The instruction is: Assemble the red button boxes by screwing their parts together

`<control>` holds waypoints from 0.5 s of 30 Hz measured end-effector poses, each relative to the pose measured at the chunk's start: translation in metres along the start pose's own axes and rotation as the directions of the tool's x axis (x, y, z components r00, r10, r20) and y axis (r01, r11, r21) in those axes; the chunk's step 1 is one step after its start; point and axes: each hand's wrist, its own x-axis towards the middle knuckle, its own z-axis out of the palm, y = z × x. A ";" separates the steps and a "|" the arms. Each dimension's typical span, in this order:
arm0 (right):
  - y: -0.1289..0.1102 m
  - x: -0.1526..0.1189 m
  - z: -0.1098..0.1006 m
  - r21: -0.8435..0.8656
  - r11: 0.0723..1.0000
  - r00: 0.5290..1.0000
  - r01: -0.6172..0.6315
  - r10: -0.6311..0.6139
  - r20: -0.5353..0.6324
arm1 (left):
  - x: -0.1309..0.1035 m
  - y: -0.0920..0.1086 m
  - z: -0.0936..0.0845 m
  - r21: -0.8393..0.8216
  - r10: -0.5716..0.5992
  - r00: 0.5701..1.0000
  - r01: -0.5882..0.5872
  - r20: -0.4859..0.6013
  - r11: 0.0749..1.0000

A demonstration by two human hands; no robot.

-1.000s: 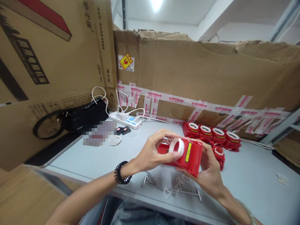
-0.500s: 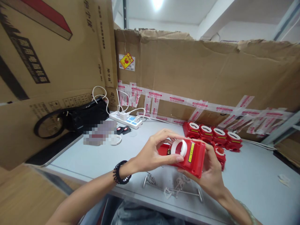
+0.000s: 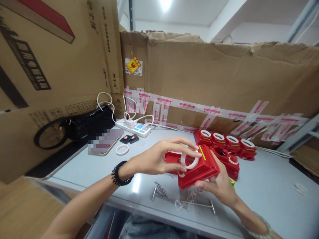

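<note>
A red plastic housing with a yellow label is tilted above the table, its white ring facing up and left. My left hand pinches the ring between fingers and thumb. My right hand grips the housing from its right side, the thumb on the lower edge. Part of another red piece shows behind my left fingers. Below my hands lie loose screws, T-handled metal tools and clear plastic scraps.
Several red housings with white rings stand at the back right. A loose white ring, a phone, a power strip and a black bag are at the left. Cardboard walls the table's back.
The red housing has tilted, its lower edge swinging down and left. My left fingers have come over the white ring, and my right thumb now shows on the lower edge.
</note>
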 end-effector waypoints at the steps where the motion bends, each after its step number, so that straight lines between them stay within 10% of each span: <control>1: 0.000 0.000 0.000 0.008 1.000 1.000 -0.003 0.003 0.001 | 0.000 -0.001 -0.001 -0.002 -0.004 1.000 0.004 0.011 1.000; 15: 0.001 -0.004 0.002 -0.199 0.978 0.986 0.054 -0.084 -0.145 | -0.002 -0.016 0.018 0.020 -0.059 0.984 0.063 -0.168 0.998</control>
